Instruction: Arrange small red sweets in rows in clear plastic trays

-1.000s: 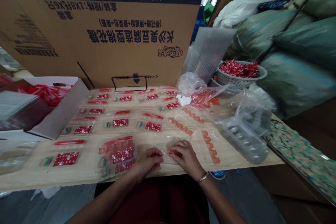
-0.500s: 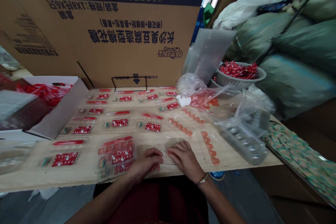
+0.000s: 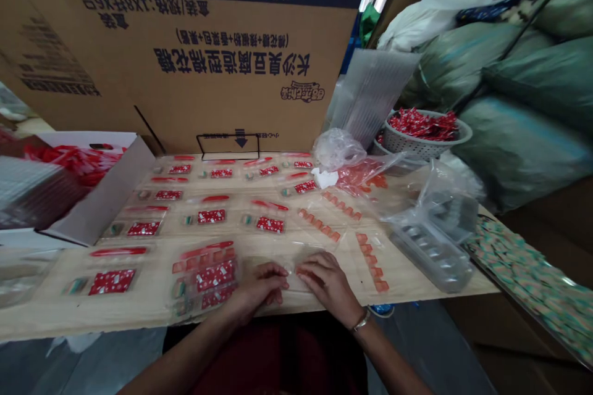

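My left hand (image 3: 258,289) and my right hand (image 3: 327,284) lie side by side at the near edge of the cardboard-covered table (image 3: 139,308). Both have their fingers curled down on a clear plastic tray (image 3: 291,262) that lies between them. A hint of red shows under the right fingertips. Just left of my left hand sits a stack of filled clear packs with red sachets (image 3: 206,276). To the right of my right hand lies a row of small orange pieces (image 3: 370,261) in clear plastic.
Rows of filled clear packs (image 3: 210,216) cover the table. A white box of red items (image 3: 88,185) stands at left, a large cardboard carton (image 3: 185,43) behind. At right are stacked clear trays in a bag (image 3: 430,241), a basket of red sachets (image 3: 424,129) and green sacks (image 3: 519,105).
Both hands have stayed on the clear tray, with only small shifts of the fingers. The view has moved slightly.
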Available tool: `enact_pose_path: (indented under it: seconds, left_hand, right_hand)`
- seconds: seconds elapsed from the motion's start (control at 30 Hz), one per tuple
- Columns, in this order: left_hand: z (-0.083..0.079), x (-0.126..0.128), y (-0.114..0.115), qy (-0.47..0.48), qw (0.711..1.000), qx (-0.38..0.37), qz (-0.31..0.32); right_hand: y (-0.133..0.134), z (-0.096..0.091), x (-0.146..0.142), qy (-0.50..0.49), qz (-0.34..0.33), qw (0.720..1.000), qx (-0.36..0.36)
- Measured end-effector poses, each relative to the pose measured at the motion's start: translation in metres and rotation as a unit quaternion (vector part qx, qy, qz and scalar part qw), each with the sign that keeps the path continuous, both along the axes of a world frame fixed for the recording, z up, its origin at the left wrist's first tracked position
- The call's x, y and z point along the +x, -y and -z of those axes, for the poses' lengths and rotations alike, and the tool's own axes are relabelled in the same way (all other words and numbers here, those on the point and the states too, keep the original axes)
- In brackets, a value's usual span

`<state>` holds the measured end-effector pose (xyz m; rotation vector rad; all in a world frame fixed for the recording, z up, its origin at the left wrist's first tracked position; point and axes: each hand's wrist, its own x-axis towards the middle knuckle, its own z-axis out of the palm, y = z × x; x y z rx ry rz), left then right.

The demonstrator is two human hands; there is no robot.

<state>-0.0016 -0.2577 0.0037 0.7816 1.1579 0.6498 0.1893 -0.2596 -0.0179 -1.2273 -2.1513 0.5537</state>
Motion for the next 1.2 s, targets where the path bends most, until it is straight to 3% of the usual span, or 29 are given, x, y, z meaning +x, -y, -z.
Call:
enact_pose_path:
  seconds: [0.2, 0.33, 0.47, 0.63, 0.77, 0.9, 1.03, 1.2]
  left_hand:
    - [0.0, 0.0, -0.001, 0.007, 1.0, -0.006, 0.001]
    - [-0.002, -0.006, -0.004, 0.136, 0.988, -0.08, 0.002]
    - [-0.013, -0.012, -0.006, 0.273, 0.952, -0.134, -0.03]
    - [-0.03, -0.006, -0.002, 0.313, 0.943, -0.107, -0.045]
    - [-0.026, -0.005, 0.006, 0.284, 0.953, -0.08, -0.074]
    - [-0.017, -0.01, 0.015, 0.17, 0.98, -0.045, -0.095]
    - [-0.018, -0.012, 0.019, 0.122, 0.99, -0.04, -0.066]
    - [-0.018, -0.011, 0.021, 0.09, 0.995, -0.025, -0.023]
  right_hand:
    - [-0.005, -0.001, -0.004, 0.014, -0.033, 0.999, -0.002]
    - [-0.002, -0.004, -0.003, 0.034, -0.017, 0.999, 0.014]
    - [0.005, -0.02, -0.011, -0.054, 0.027, 0.998, -0.003]
    - [0.012, -0.043, -0.041, -0.069, -0.034, 0.996, -0.037]
    - [0.012, -0.043, -0.05, -0.088, -0.009, 0.995, -0.052]
    - [0.014, -0.033, -0.043, -0.108, -0.002, 0.991, -0.077]
    - [0.025, -0.023, -0.037, -0.139, -0.032, 0.984, -0.108]
    - [0.038, -0.009, -0.037, -0.244, 0.025, 0.951, -0.189]
